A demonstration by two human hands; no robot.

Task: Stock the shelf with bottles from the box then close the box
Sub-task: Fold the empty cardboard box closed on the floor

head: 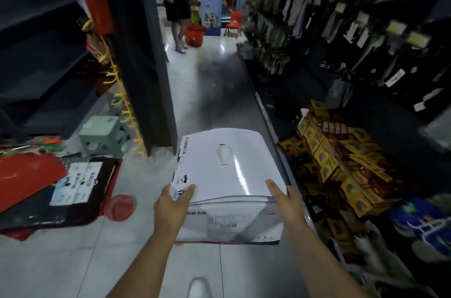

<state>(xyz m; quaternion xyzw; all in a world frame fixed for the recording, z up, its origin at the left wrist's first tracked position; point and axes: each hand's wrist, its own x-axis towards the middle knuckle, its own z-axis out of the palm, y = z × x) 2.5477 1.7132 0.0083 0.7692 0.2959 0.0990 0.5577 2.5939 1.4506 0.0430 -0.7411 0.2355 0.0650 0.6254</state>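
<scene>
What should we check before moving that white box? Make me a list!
1. Left hand grips the white box at its near left corner: ok.
2. Right hand rests on its near right edge: ok.
3. Lid down: ok.
4. Bottles inside: cannot tell, hidden.
5. Person standing down the aisle, apart from the box: ok.
6. Gap to the yellow packs on the right: cannot tell.

Glossy pale tile floor [212,93], dark shelving [44,58], green stool [102,134]
</scene>
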